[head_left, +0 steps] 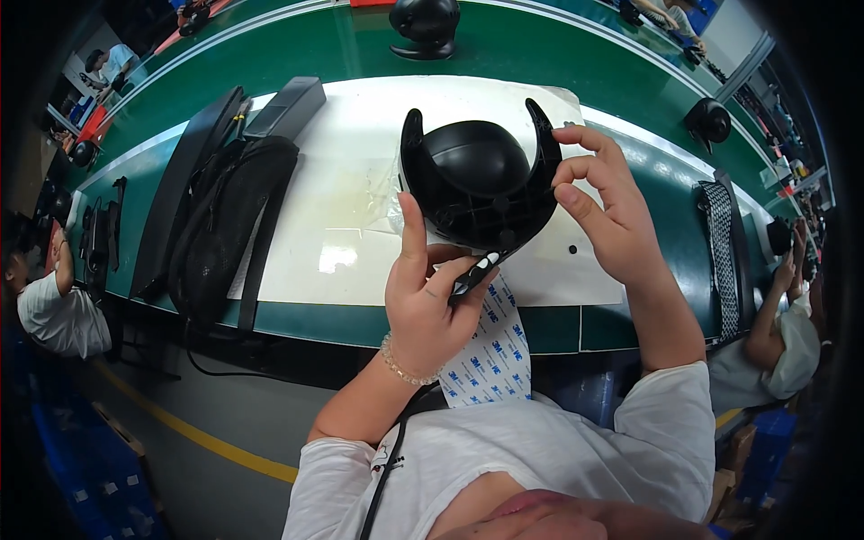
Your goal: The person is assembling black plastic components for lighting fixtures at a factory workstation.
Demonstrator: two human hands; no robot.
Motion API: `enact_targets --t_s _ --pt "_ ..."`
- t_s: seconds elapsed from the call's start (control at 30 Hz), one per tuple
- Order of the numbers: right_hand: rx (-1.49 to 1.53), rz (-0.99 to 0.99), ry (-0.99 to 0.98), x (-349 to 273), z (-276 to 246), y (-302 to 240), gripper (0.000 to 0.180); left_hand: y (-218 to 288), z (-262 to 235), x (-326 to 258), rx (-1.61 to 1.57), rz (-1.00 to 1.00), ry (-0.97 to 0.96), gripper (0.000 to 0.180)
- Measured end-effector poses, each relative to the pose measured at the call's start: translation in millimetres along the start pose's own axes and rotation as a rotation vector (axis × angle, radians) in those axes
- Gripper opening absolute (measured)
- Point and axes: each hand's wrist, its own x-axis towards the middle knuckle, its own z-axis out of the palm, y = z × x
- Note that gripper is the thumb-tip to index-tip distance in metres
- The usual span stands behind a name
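Observation:
A glossy black plastic shell [495, 220] with two curved horn-like arms stands over the white board in front of me. Between its arms a rounded black dome [481, 153] shows. My left hand [418, 292] is closed at the shell's near left edge, thumb raised along its side. Its curled fingers are at a narrow black part [477, 273] with white spots, which I cannot tell from the shell. At the shell's right arm, my right hand [612, 211] brings thumb and index finger together at the rim; a small piece between them would be hidden.
Blue-printed backing paper [490, 355] hangs over the table's near edge. On the left lie a black mesh bag [238, 216] and a grey-black box [288, 106]. Another black shell [425, 31] sits on the far green belt. A checkered strip [720, 252] lies right. People work at both sides.

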Motion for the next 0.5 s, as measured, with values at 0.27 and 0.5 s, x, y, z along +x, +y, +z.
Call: enact_targets --t_s 0.27,0.5 --pt "-0.25 -0.115 0.041 1 1 -3 0.006 0 0 -1 0.015 0.011 -0.015 0.015" --pt "-0.69 -0.393 0.238 -13 9 -6 0.009 1 1 -1 -0.004 -0.009 -0.01 0.015"
